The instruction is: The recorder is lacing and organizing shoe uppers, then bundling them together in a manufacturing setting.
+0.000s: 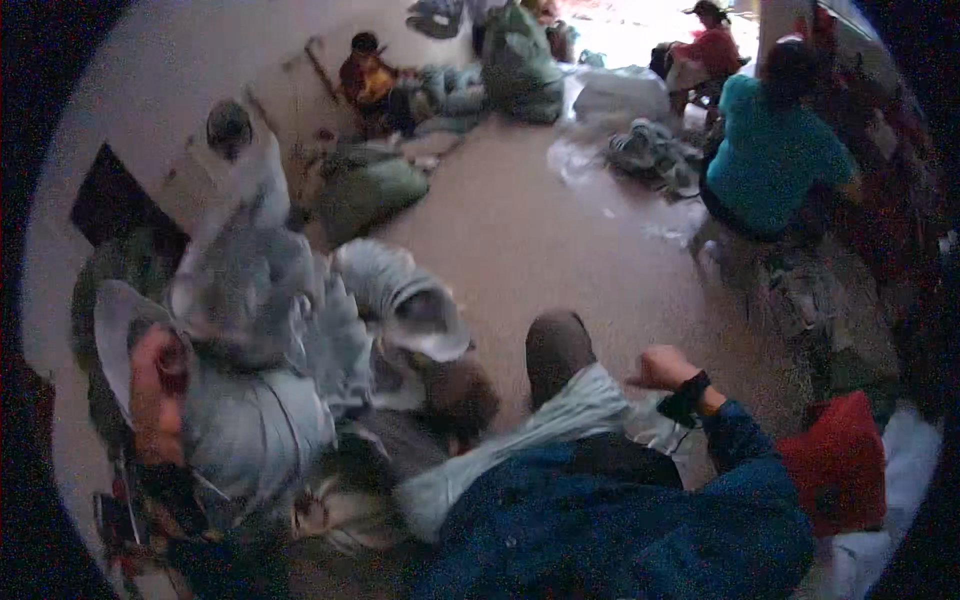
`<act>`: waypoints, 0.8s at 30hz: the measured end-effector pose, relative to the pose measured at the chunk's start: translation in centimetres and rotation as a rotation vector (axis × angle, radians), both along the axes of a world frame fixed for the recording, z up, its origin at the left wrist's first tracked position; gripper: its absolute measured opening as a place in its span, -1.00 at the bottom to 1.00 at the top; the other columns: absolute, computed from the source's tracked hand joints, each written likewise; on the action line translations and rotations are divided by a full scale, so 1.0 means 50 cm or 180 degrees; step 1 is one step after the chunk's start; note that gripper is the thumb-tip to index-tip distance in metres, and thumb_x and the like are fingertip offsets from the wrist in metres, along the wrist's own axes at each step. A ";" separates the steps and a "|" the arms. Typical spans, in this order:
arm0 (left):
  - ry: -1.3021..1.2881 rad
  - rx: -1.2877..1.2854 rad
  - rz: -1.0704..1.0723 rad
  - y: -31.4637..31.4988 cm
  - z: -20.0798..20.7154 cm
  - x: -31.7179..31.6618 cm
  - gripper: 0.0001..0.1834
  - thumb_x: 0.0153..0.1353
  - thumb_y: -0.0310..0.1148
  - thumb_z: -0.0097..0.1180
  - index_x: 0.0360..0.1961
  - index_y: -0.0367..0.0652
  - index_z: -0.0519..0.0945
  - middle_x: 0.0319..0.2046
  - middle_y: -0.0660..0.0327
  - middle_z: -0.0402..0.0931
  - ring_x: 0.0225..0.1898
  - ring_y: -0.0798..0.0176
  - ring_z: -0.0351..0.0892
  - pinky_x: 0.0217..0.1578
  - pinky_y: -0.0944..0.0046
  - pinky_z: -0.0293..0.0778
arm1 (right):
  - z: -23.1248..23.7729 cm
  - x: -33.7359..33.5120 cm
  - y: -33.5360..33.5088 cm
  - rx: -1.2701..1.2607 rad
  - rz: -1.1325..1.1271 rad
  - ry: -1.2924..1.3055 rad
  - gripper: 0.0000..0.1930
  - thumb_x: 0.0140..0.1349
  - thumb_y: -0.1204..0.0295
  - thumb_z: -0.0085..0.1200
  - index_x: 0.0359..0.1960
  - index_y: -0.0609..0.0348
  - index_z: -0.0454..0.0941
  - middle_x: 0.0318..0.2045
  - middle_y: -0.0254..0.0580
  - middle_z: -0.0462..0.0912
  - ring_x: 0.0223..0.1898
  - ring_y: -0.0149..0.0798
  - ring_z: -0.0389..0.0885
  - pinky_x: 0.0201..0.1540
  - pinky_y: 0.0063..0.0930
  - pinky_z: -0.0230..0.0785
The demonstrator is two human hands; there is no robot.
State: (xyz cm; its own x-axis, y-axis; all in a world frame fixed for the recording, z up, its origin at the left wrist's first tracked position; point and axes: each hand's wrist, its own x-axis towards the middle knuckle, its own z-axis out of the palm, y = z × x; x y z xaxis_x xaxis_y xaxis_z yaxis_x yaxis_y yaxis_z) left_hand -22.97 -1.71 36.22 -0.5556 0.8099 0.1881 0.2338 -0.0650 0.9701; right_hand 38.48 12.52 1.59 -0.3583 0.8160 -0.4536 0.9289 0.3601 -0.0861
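My left hand (160,375) is closed at the far left, blurred by motion, in front of a pale curved hat brim (113,315). Whether it grips that brim is unclear. Beside it lies a stack of nested light-grey hats (255,430). My right hand (667,368), with a black band at the wrist, is curled into a fist above my right thigh; anything inside it is hidden. Under my forearms a strip of pale striped cloth (530,430) lies over my lap, with more pale cloth (665,430) below the right hand.
More grey hats (400,290) are piled at my left. A green sack (370,190) and a taller one (520,70) stand farther off. A person in teal (775,150) sits at right; others sit at the back. A red item (835,460) is by my right elbow.
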 end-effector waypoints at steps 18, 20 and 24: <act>0.0070 -0.1791 -0.1820 0.343 -0.184 0.391 -0.96 0.12 -0.49 0.06 -0.45 -0.18 0.46 -0.53 0.35 0.43 -0.53 0.47 0.35 -0.48 0.46 0.25 | -0.254 -0.418 -0.043 -0.6048 -0.2012 0.6451 -0.69 0.35 0.26 -0.01 0.03 0.15 0.42 -0.03 -0.19 0.53 0.07 -0.12 0.47 0.24 -0.13 0.28; -0.0140 -0.1836 -0.1952 0.384 -0.209 0.424 -0.92 0.14 -0.45 0.06 -0.48 -0.18 0.47 -0.57 0.35 0.41 -0.55 0.48 0.34 -0.51 0.48 0.22 | -0.278 -0.415 -0.044 -0.6060 -0.0902 0.6863 -0.68 0.34 0.28 0.01 0.04 0.17 0.42 0.03 -0.22 0.51 0.08 -0.17 0.47 0.27 -0.20 0.28; 0.0201 -0.2334 -0.2191 0.473 -0.220 0.468 -0.88 0.14 -0.39 0.09 -0.50 -0.15 0.48 -0.57 0.35 0.41 -0.56 0.47 0.34 -0.54 0.47 0.21 | -0.385 -0.425 -0.050 -0.5518 -0.1879 0.5718 -0.63 0.31 0.35 0.04 0.09 0.23 0.37 0.11 -0.12 0.45 0.08 -0.13 0.46 0.25 -0.26 0.31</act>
